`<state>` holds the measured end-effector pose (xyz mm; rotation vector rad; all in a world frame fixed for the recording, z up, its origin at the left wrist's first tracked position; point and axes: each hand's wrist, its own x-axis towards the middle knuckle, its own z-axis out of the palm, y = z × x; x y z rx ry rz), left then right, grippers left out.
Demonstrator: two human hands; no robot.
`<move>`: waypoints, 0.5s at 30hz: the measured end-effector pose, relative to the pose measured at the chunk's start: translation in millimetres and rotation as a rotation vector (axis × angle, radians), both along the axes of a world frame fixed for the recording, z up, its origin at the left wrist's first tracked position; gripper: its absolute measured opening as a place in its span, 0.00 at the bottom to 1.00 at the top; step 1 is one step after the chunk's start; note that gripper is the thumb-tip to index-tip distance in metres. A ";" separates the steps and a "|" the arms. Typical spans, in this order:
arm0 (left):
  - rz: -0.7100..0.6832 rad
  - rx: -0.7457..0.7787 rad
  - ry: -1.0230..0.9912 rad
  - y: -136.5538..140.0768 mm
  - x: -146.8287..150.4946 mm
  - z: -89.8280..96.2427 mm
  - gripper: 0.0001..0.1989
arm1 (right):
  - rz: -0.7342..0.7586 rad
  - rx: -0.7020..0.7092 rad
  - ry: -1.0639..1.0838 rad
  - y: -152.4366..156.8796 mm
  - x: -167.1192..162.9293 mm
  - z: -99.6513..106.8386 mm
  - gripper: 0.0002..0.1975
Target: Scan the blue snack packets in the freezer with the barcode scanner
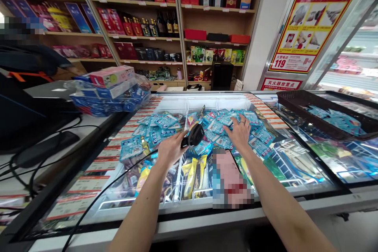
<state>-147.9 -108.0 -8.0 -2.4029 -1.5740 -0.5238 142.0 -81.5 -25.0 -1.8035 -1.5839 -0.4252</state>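
My left hand (pixel 171 147) is wrapped round the handle of a black barcode scanner (pixel 196 135), its head pointing right and its cord (pixel 113 183) trailing down to the lower left. Fingers apart, my right hand (pixel 239 132) rests on several small light-blue packets (pixel 217 126) strewn over the glass top of a chest freezer (pixel 177 214); whether it pinches one I cannot see. More blue packets (pixel 131 147) spread to the left, beyond my left hand. A phone (pixel 230 173), partly blurred out, lies near my right forearm.
A dark tray (pixel 288 104) with blue packets stands at the right. Plastic-wrapped boxes (pixel 112 86) are piled on the left counter amid cables (pixel 32 169). Behind rise shelves (pixel 141 4) of boxed goods and bottles. Someone in dark clothing (pixel 26 55) is at the far left.
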 end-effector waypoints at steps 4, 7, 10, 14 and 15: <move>0.081 -0.030 0.025 -9.4 -11.7 9.0 0.21 | 0.037 0.041 -0.016 -7.2 -8.0 5.6 0.24; 0.230 -0.011 -0.018 -17.7 -33.5 21.2 0.19 | 0.094 0.076 -0.020 -9.5 -19.3 11.7 0.21; 0.435 0.013 -0.146 -24.0 -68.2 34.4 0.20 | 0.212 0.070 -0.026 -3.9 -38.9 20.1 0.21; 0.644 -0.097 -0.409 -26.2 -122.1 45.1 0.25 | 0.505 -0.073 -0.046 16.1 -82.3 32.1 0.25; 0.669 -0.139 -0.507 -25.8 -133.5 45.4 0.26 | 0.583 -0.122 -0.048 22.2 -95.7 34.4 0.26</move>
